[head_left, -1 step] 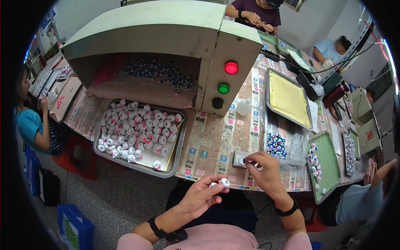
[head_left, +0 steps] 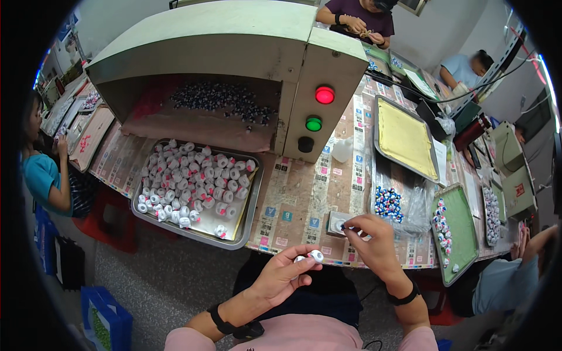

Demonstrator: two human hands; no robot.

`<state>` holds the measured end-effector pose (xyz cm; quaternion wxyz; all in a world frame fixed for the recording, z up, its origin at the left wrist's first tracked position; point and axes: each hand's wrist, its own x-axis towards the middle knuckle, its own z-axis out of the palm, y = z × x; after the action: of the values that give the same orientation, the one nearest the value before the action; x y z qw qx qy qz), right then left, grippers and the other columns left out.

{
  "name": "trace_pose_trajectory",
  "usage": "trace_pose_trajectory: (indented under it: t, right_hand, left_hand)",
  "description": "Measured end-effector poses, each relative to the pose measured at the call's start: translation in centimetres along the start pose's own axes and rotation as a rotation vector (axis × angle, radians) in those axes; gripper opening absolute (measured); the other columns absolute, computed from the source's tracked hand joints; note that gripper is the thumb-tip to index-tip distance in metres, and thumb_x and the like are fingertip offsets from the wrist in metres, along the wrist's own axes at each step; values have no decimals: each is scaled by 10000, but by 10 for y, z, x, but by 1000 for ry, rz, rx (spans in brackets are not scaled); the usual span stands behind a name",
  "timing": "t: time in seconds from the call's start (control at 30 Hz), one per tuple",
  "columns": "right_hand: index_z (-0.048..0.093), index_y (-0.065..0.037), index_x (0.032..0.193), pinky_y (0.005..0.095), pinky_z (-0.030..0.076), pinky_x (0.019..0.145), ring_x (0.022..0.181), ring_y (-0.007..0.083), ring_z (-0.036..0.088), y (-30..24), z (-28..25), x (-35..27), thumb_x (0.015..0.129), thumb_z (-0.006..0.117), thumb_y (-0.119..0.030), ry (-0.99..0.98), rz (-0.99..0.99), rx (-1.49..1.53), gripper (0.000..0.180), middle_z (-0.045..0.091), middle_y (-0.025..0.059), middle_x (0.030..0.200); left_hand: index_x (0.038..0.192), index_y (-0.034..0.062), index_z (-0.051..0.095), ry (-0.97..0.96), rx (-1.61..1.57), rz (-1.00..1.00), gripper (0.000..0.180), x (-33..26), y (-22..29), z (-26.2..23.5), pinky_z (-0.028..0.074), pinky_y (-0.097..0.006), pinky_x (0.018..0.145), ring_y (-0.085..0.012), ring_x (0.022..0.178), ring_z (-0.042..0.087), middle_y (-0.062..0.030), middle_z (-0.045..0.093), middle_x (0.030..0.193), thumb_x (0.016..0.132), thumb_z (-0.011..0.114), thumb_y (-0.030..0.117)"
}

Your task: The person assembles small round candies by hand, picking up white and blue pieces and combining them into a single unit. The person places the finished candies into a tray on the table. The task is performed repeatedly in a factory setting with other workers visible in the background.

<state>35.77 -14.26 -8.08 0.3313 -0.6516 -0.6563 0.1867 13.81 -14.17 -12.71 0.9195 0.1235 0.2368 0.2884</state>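
Observation:
Near the table's front edge, my left hand [head_left: 280, 276] is closed on a small white round piece with a dark spot [head_left: 317, 256]. A second white piece shows partly between its fingers. To its right, my right hand [head_left: 374, 238] pinches a tiny dark bit that is too small to name. Those fingertips are just over a small grey block with a white top [head_left: 336, 223], partly hidden by the hand. Left of my hands, a metal tray [head_left: 241, 238] holds many white round pieces with pink parts [head_left: 187, 175].
A large pale metal hood [head_left: 205, 44] with red and green lights stands behind, small dark pieces inside. To the right are blue-and-white pieces [head_left: 388, 205], a yellow-lined tray [head_left: 404, 137] and a green tray [head_left: 462, 234]. Other people sit around the tables.

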Motion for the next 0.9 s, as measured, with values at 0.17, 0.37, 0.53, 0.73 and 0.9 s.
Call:
trace_pose_trajectory:
  t: [0.17,0.37,0.53,0.73,0.9]
  right_hand:
    - [694,-16,901,240,504,599,706,140,639,-24,-7,-19,758,692,-18,-36,53,224,143,669,92,846]
    - [691,0,902,231,505,609,730,121,628,-33,-5,-34,775,699,-17,-111,120,409,129,669,96,888]
    - [698,-11,926,230,510,621,755,129,630,-33,-4,-36,779,701,-5,-164,127,426,147,664,104,897]
    - [704,-16,926,244,512,642,750,141,632,-27,-2,-40,761,710,16,-189,75,415,168,667,100,865]
    - [706,-18,918,260,502,658,746,159,631,-17,-7,-42,761,717,-2,-211,89,474,158,672,97,862]
  left_hand:
    - [1189,58,544,20,30,5,288,2,-2,5,505,-211,621,-119,933,608,-47,609,1043,905,583,41]
    - [1182,57,548,24,84,3,284,6,-3,9,508,-209,614,-115,930,606,-47,607,1048,901,587,36]
    - [1152,47,576,49,128,7,259,6,-7,7,504,-205,589,-116,889,614,-60,618,1020,894,598,34]
    - [1122,-4,616,86,267,81,266,4,-11,6,483,-180,552,-80,753,593,-68,636,917,867,651,59]
    - [1160,-28,582,105,304,20,306,8,-12,9,495,-203,540,-133,773,626,-99,633,933,858,626,-6]
